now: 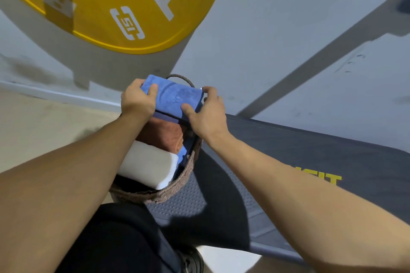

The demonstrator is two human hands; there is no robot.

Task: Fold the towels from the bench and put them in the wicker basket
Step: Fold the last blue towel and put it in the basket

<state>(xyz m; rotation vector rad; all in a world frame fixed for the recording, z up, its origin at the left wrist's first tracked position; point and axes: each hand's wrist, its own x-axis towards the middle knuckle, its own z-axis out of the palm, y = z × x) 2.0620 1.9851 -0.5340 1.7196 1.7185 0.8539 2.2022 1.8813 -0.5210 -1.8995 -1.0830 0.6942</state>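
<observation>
A view from above, looking down a person's two bare forearms toward a basket of towels. At upper left, a large yellow weight plate (pixel 106 4) with white lettering fills the corner, leaning against a pale grey wall. Below it, a strip of tan floor (pixel 44 122) runs along the left side.

The left hand (pixel 137 99) grasps the left end of a folded blue towel (pixel 175 95), thumb on top and fingers curled around its far edge. The towel is held level over the far part of a brown wicker basket (pixel 177 182); whether it rests on the towels beneath cannot be told. Inside the basket, beneath and nearer the viewer, lie a folded rust-orange towel (pixel 164 135) and, closest, a folded white towel (pixel 150 166). A sliver of another blue towel (pixel 183 154) shows beside them against the basket's right wall. A dark loop handle (pixel 182 78) rises behind the held towel.

The right hand (pixel 204 113) grips the right end of the same blue towel, thumb pressed on top and fingers wrapped over the far corner.

The basket stands on the left end of a dark padded workout bench (pixel 310 162), which stretches away to the right with yellow lettering on it. The person's dark trouser leg (pixel 115 239) shows at the bottom.
</observation>
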